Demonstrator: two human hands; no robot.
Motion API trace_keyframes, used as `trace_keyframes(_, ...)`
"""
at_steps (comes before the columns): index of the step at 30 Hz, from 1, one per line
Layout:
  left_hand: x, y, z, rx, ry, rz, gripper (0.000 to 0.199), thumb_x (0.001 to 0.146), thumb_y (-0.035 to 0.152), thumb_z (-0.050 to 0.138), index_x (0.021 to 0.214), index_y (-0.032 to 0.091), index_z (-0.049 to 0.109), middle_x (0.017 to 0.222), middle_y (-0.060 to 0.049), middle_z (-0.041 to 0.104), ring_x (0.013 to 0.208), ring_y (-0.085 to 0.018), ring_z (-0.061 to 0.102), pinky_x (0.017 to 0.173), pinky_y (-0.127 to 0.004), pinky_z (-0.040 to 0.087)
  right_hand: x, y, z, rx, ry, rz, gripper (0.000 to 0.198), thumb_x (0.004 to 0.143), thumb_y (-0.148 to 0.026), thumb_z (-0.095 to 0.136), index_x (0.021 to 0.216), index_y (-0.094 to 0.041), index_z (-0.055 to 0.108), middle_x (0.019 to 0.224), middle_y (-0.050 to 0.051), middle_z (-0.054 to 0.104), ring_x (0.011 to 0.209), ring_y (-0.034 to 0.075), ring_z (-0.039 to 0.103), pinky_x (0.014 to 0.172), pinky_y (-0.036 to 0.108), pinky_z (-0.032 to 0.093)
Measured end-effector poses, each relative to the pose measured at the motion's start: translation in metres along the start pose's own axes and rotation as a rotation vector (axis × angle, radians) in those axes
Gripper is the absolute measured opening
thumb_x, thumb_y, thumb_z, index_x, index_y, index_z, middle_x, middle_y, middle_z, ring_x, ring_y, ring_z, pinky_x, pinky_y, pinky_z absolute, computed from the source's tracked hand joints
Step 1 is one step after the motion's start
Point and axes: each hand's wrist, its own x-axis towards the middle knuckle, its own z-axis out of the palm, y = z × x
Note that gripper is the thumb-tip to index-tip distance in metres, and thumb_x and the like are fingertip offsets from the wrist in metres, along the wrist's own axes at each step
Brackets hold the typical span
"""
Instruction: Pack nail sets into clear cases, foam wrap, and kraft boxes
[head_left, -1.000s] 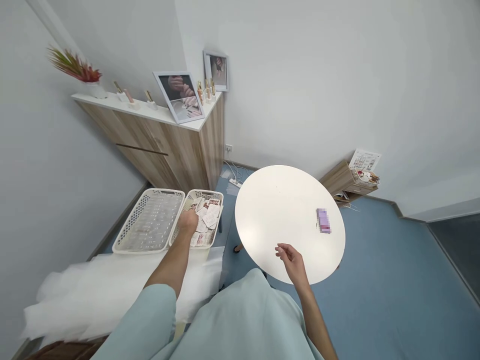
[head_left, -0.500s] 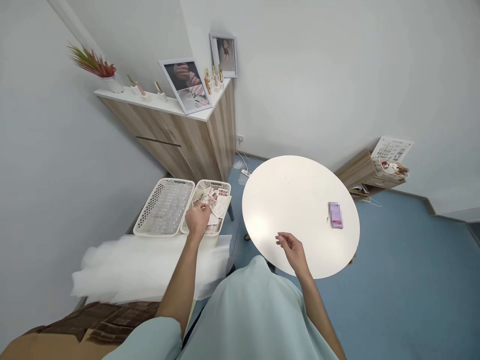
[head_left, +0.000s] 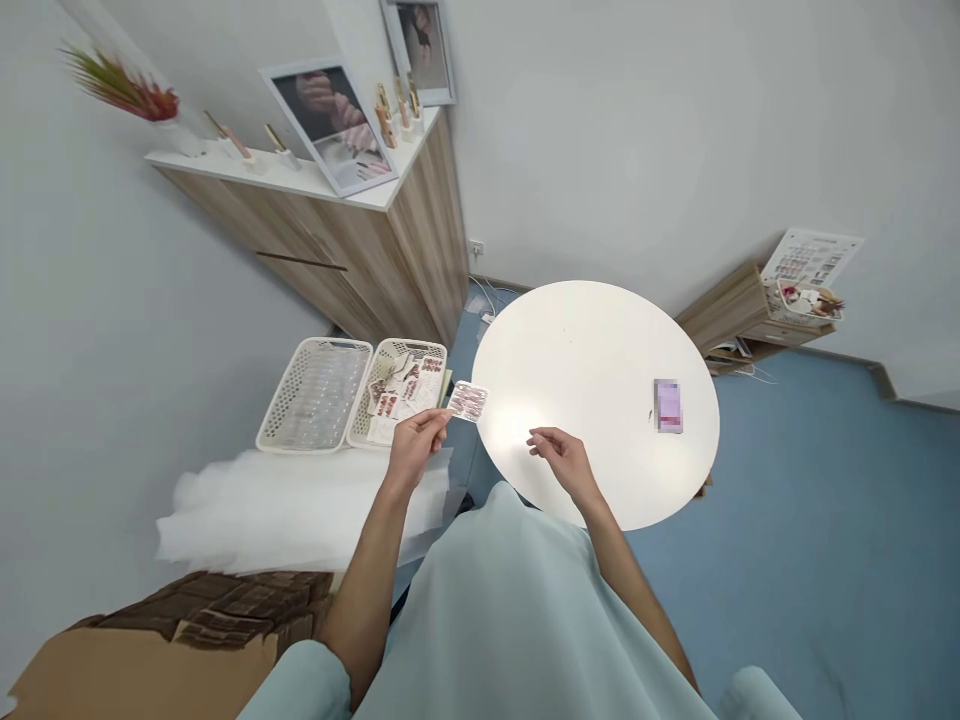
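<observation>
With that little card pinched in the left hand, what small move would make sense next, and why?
Perhaps move the left hand slightly rightward, bringing the card fully over the round white table. The card, pinched by one edge, shows at the table's left rim, and the right hand hovers over the tabletop, seemingly holding nothing, so it looks free to help.

Cab. top [head_left: 310, 182]: potted plant [head_left: 178, 138] nr L end, photo frame [head_left: 341, 130] at front R corner, gold-topped items [head_left: 385, 128] by R edge.
</observation>
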Motion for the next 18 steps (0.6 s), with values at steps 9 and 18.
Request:
trace_keyframes(9, -0.015, 0.026, 0.065, 0.194, -0.494, 0.062, 0.039, 0.08, 0.06, 0.079, 0.08, 0.021, 0.074, 0.062, 0.0, 0.058, 0.053, -0.012, 0.048, 0.049, -0.026, 0.032, 0.004, -0.015, -0.036, 0.071, 0.015, 0.011, 0.035, 0.085, -0.056, 0.081, 0.087, -0.022, 0.077, 0.076, 0.002, 0.072, 0.075, 0.018, 0.069, 0.079, 0.034, 0.056)
trace_keyframes(18, -0.017, 0.023, 0.087, 0.124, -0.515, 0.066, 0.034, 0.088, 0.056, 0.078, 0.085, 0.021, 0.075, 0.066, 0.0, 0.06, 0.054, -0.012, 0.046, 0.054, -0.028, 0.038, -0.019, -0.013, -0.044, 0.161, 0.057, 0.016, 0.034, 0.087, -0.057, 0.08, 0.084, -0.023, 0.074, 0.074, 0.001, 0.067, 0.075, 0.018, 0.064, 0.078, 0.034, 0.051)
